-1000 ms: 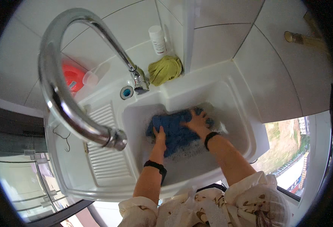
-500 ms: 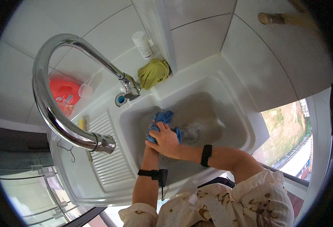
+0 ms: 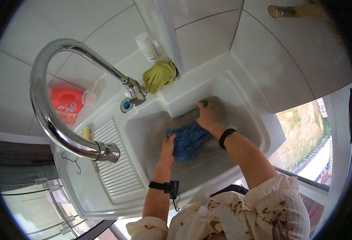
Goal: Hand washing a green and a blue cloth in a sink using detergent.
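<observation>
A soaked blue cloth (image 3: pixel 188 141) lies spread out at the water in the white sink basin (image 3: pixel 160 171). My left hand (image 3: pixel 168 147) is closed on the cloth's left edge, with the fingers partly hidden by the fabric. At the cloth's upper right corner, my right hand (image 3: pixel 208 119) is open, its thumb and fingers apart and the thumb side near the fabric. A small dark patch shows by its fingertips, too unclear to name. Cloudy greyish water surrounds both hands and the cloth.
A chrome faucet (image 3: pixel 44 100) arches over the ribbed drainboard (image 3: pixel 118 164) on the left. Behind the basin sit a yellow-green cloth (image 3: pixel 160 76) and a white bottle (image 3: pixel 147 47). A red container (image 3: pixel 66 102), a yellow brush (image 3: pixel 87 133) and a metal hook (image 3: pixel 77 165) are at left.
The blue cloth, bunched under both hands before, is now spread wider. My right hand has moved away from the left, up and to the right; my left hand stays at the cloth's left side.
</observation>
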